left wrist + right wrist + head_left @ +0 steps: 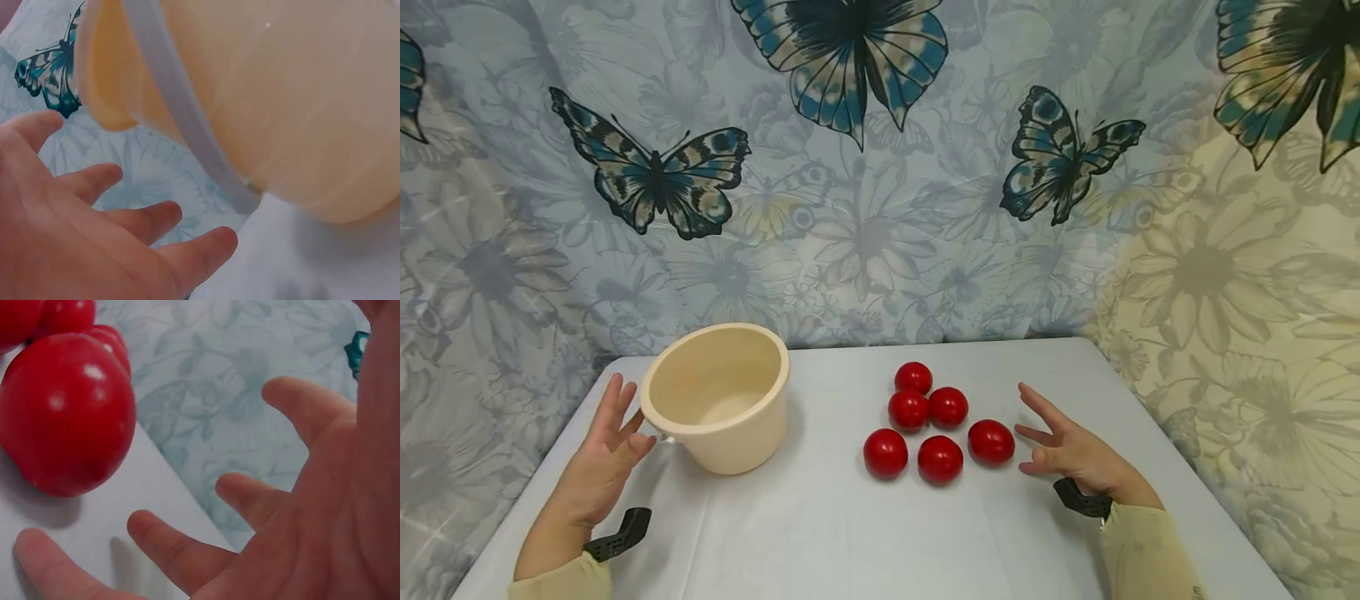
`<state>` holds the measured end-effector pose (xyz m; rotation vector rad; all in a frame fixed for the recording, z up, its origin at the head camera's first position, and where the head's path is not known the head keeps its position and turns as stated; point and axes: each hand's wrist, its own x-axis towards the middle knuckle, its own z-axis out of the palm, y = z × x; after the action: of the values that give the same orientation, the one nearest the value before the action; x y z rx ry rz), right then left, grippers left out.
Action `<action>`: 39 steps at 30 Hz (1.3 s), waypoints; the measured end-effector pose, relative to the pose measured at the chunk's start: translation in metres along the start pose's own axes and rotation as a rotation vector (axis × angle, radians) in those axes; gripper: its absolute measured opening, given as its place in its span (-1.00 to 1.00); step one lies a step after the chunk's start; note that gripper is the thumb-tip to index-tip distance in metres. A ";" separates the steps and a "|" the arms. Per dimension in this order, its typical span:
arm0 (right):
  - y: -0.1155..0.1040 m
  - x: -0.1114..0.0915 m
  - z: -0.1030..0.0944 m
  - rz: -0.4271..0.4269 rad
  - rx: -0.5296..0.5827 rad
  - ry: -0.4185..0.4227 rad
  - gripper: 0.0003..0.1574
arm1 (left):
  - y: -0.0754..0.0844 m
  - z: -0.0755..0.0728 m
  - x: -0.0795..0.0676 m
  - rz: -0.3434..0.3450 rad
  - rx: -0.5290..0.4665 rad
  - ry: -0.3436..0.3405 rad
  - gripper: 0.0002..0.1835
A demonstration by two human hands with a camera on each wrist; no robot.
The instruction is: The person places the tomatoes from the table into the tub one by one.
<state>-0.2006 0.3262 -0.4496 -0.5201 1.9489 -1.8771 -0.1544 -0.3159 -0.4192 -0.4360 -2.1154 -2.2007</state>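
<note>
A cream plastic bucket point(741, 437) stands upright on the left part of the table, its inside bare. In the left wrist view its pale handle point(181, 103) hangs down along the side. My left hand point(598, 467) is just left of the bucket, fingers spread and holding nothing; whether it touches the rim I cannot tell. Several glossy red tomatoes point(940, 460) lie in a loose group right of the middle. Close to the rightmost tomato point(69, 415), my right hand point(1078, 450) has its fingers spread, with a gap between them and the fruit.
A white cloth covers the table point(820, 533). Behind and around it hangs a butterfly and flower patterned fabric point(880, 242), close to the table's back edge. Each wrist wears a black strap point(617, 537).
</note>
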 end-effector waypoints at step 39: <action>0.028 0.024 0.014 0.044 -0.341 0.137 -0.32 | -0.008 0.012 0.019 0.020 0.150 0.068 -0.21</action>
<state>-0.2143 0.3031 -0.4780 -0.4489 2.3690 -1.5962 -0.1728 -0.3004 -0.4223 -0.3649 -2.2096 -1.9982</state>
